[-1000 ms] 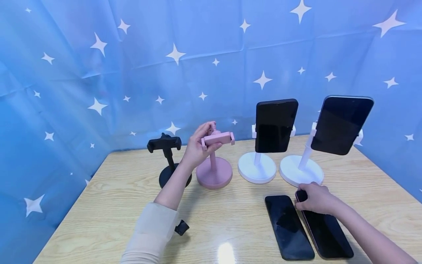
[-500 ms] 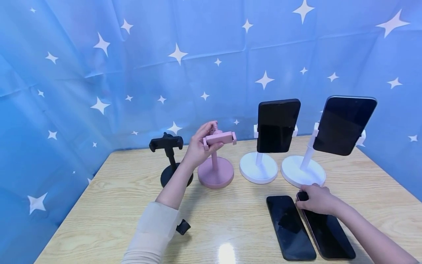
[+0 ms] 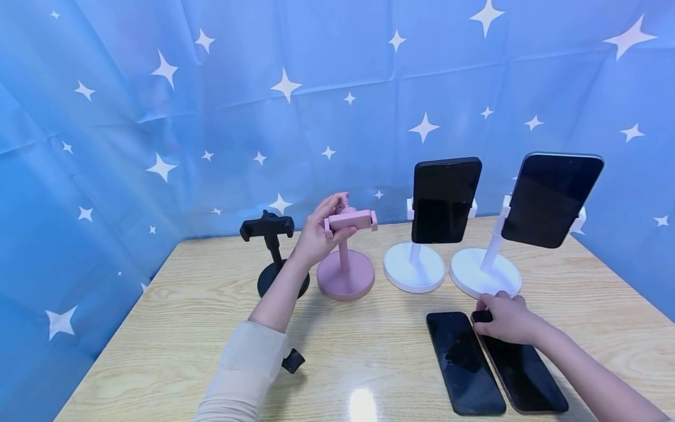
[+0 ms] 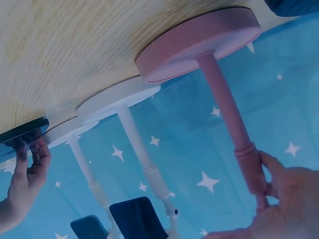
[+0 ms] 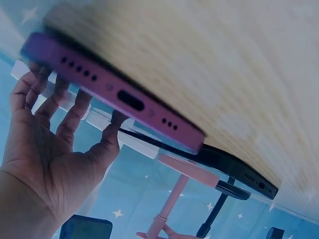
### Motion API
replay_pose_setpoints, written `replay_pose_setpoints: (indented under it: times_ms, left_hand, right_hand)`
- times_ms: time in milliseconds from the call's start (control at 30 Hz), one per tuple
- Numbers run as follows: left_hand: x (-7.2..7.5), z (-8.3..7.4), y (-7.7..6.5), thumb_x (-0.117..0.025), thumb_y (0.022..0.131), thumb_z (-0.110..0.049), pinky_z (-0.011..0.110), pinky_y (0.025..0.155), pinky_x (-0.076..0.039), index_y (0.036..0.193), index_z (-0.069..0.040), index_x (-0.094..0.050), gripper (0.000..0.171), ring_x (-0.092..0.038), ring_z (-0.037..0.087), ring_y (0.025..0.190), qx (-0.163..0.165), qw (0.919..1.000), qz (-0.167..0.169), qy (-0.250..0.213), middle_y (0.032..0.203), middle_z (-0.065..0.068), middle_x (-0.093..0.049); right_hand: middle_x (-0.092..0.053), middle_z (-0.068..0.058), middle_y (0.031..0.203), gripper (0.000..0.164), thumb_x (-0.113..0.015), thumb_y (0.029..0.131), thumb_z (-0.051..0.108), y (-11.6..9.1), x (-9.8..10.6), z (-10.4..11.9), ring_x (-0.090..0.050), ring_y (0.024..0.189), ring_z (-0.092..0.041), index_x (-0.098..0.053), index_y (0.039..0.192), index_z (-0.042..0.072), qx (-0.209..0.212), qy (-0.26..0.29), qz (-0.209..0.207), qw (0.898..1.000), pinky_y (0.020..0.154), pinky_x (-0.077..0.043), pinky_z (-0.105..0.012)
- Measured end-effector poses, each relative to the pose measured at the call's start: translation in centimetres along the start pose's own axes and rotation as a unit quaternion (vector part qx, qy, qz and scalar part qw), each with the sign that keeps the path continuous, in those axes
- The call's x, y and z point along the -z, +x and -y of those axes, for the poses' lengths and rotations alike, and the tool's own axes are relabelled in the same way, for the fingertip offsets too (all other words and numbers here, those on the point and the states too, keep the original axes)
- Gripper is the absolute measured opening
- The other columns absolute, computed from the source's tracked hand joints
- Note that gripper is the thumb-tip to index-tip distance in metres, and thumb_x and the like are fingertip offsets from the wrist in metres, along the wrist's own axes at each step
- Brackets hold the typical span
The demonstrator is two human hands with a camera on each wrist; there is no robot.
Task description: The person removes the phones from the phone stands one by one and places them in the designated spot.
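My left hand [image 3: 321,234] holds the pink phone stand [image 3: 345,281] just below its clamp, the thumb reaching under the clamp and fingers behind it. The stand's round base rests on the table. In the left wrist view, that hand [image 4: 286,199] is at the upper end of the pink post [image 4: 227,104]. At the right, my right hand [image 3: 508,319] grips the top end of a dark phone [image 3: 527,375] by its edges, thumb on the left side. The right wrist view shows the phone's purple-pink bottom edge [image 5: 109,92]. A second black phone [image 3: 464,363] lies flat beside it.
Two white stands [image 3: 413,268] hold upright phones [image 3: 445,202] at the back right. Left of the pink stand is a black stand [image 3: 266,227], its clamp holding nothing. A small black piece [image 3: 293,361] lies by my left sleeve. A starry blue cloth [image 3: 237,117] hangs behind the table.
The top end of the phone in my right hand has shifted slightly left. My left hand keeps its hold on the pink stand. The head view has moved a little.
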State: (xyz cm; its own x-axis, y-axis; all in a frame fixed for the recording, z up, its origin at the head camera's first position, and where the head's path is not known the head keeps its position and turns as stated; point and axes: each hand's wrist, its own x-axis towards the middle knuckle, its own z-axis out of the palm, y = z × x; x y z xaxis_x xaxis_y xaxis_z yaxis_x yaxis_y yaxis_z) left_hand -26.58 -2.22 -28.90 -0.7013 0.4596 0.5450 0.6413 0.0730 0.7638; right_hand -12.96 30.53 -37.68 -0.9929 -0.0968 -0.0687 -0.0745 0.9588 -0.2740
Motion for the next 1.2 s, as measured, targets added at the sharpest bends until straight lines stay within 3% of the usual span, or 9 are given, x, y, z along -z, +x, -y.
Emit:
replay_pose_setpoints:
  times_ms: [333, 533, 733, 933, 1033, 1200]
  left_hand:
    - [-0.2, -0.4, -0.1, -0.067, 0.081, -0.001, 0.041, 0.100, -0.038, 0.137, 0.002, -0.037, 0.064, -0.040, 0.030, 0.126, 0.010, 0.9999, 0.000, -0.005, 0.143, 0.016, -0.034]
    - [-0.5, 0.0, -0.1, -0.066, 0.082, -0.003, 0.040, 0.102, -0.035, 0.140, 0.002, -0.031, 0.067, -0.035, 0.030, 0.130, 0.005, 0.9999, -0.005, -0.015, 0.147, 0.014, -0.029]
    - [-1.5, 2.7, -0.5, -0.069, 0.080, -0.005, 0.033, 0.104, -0.033, 0.142, -0.009, -0.032, 0.073, -0.032, 0.021, 0.133, 0.016, 0.9978, -0.058, -0.030, 0.149, 0.003, -0.026]
    - [-3.0, 3.3, -2.3, -0.070, 0.077, 0.000, 0.034, 0.102, -0.035, 0.142, -0.010, -0.031, 0.077, -0.036, 0.027, 0.130, 0.108, 0.9818, -0.132, -0.084, 0.141, 0.013, -0.036]
    - [-3.8, 2.5, -3.3, -0.068, 0.079, -0.003, 0.035, 0.102, -0.035, 0.137, -0.005, -0.037, 0.066, -0.038, 0.030, 0.128, 0.172, 0.9716, -0.136, -0.090, 0.137, 0.015, -0.037]
    - [-5.5, 2.5, -4.8, -0.066, 0.080, -0.005, 0.039, 0.098, -0.039, 0.131, 0.003, -0.041, 0.058, -0.045, 0.033, 0.121, 0.265, 0.9501, -0.143, -0.081, 0.131, 0.018, -0.044]
  right_hand:
    - [-0.053, -0.005, 0.080, 0.029, -0.072, 0.071, 0.026, -0.1, -0.1, -0.3, -0.045, 0.074, -0.022, -0.058, 0.088, 0.006, 0.016, 0.002, 0.002, 1.000, 0.070, -0.033, -0.047]
    - [-0.054, -0.006, 0.082, 0.032, -0.075, 0.070, 0.024, -0.1, 0.4, -0.4, -0.046, 0.070, -0.019, -0.059, 0.090, 0.006, 0.029, 0.006, 0.018, 0.999, 0.064, -0.037, -0.037]
    - [-0.060, -0.012, 0.089, 0.037, -0.075, 0.071, 0.020, -0.1, 1.2, 0.2, -0.055, 0.077, -0.024, -0.059, 0.098, -0.001, 0.034, 0.013, 0.049, 0.998, 0.066, -0.046, -0.039]
    - [-0.061, -0.019, 0.096, 0.038, -0.073, 0.075, 0.017, -0.5, 2.2, 1.7, -0.059, 0.086, -0.032, -0.059, 0.103, -0.005, 0.043, 0.042, 0.050, 0.997, 0.068, -0.049, -0.041]
    - [-0.062, -0.019, 0.096, 0.038, -0.072, 0.076, 0.017, -0.6, 2.6, 2.6, -0.060, 0.085, -0.032, -0.058, 0.104, -0.005, 0.042, 0.056, 0.041, 0.997, 0.067, -0.050, -0.040]
    - [-0.063, -0.019, 0.094, 0.042, -0.069, 0.079, 0.018, -0.9, 2.9, 3.9, -0.061, 0.085, -0.032, -0.055, 0.108, -0.010, 0.036, 0.073, 0.003, 0.997, 0.067, -0.051, -0.041]
